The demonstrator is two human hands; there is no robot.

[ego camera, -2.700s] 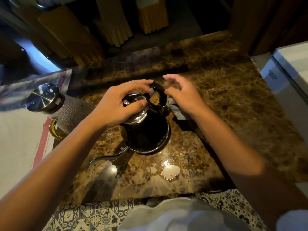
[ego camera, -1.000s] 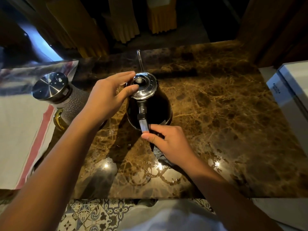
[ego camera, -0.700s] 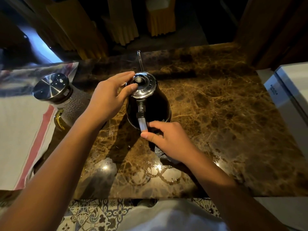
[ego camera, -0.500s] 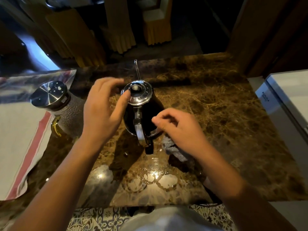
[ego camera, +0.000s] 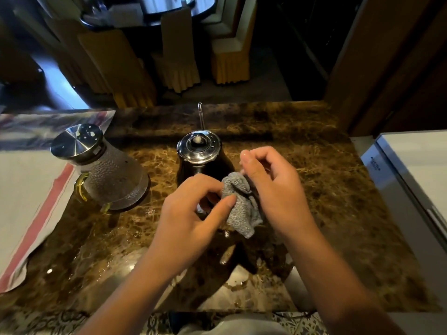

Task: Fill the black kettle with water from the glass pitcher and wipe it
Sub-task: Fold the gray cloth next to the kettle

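On the marble counter: a brown veined counter (ego camera: 302, 165) spans the view, its near edge glossy with spilled water (ego camera: 232, 284).
White cloth: a striped cloth (ego camera: 26, 189) lies along the counter's left side, well apart from the kettle.
Glass pitcher: the textured glass pitcher (ego camera: 113, 177) stands upright at the left, its steel lid on, near the kettle but not touching it.
Black kettle: the black kettle (ego camera: 200, 160) stands upright at mid-counter with its shiny lid seated and its thin spout pointing away from the person; its lower body and handle are hidden behind the hands.
Right hand: the right hand (ego camera: 273, 189) curls round the far side of the rag and grips it, forefinger raised.
Left hand: the left hand (ego camera: 191, 213) pinches the rag's near edge between thumb and fingers.
Grey rag: a bunched grey rag (ego camera: 242, 206) is held between both hands, just in front of the kettle and clear of the counter.
Progress: judging by the closed lid and the set-aside pitcher, filling looks done; how full the kettle is cannot be seen.
Left to do: the hands seem to be regathering the rag, so wiping looks under way, and the puddles on the counter remain.
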